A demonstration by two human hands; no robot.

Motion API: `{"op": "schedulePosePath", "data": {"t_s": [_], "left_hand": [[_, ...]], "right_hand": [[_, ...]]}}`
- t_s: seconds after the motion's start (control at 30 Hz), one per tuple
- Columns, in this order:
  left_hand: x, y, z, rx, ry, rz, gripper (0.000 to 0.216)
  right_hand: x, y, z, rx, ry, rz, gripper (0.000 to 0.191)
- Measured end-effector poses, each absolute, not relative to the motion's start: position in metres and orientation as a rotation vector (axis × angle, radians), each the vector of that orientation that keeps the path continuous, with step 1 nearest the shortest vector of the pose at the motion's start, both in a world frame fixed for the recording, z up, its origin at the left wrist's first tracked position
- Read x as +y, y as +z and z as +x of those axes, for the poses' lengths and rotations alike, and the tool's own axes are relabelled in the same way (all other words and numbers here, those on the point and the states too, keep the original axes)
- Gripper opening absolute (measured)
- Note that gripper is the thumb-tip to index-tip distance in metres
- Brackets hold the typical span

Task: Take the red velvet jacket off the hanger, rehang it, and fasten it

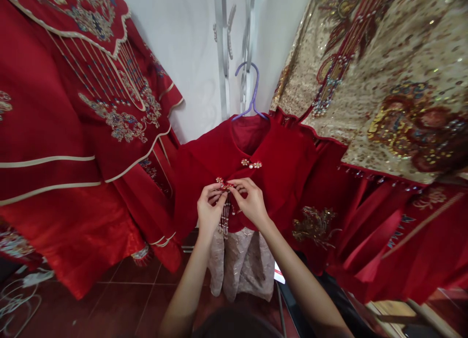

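Observation:
A dark red velvet jacket (288, 158) hangs in front of me on a purple hanger (253, 97). Across its neckline, a jewelled clasp (251, 163) with flower ends is fastened. Lower down, both hands pinch a second jewelled frog clasp (220, 180), from which strings of beads (224, 218) dangle. My left hand (211, 204) grips its left side between thumb and fingers. From the other side my right hand (250, 199) closes thumb and forefinger on it, the fingertips nearly meeting the left ones. The fingers partly cover the clasp, so whether its halves are joined is hidden.
Red embroidered garments (73, 133) with cream trim hang at the left. On the right is a gold sequinned garment (395, 94) above red skirts. A pale metal rack (221, 50) stands behind the hanger. White cables (22, 294) lie on the tiled floor (124, 299).

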State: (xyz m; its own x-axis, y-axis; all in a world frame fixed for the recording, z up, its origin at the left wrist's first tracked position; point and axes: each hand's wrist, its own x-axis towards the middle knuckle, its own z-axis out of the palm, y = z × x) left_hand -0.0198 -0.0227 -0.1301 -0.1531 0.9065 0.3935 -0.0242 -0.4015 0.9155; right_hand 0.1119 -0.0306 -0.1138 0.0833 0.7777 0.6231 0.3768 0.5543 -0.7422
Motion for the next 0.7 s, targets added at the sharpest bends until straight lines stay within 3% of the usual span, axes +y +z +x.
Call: {"op": "schedulePosePath", "data": {"t_s": [0.7], "left_hand": [[-0.0293,-0.1273,-0.0270,1.004,1.698,1.391,0.025]], "right_hand": [[-0.0384,-0.1092,0.1039,-1.486,0.475,-0.942,0.016]]}}
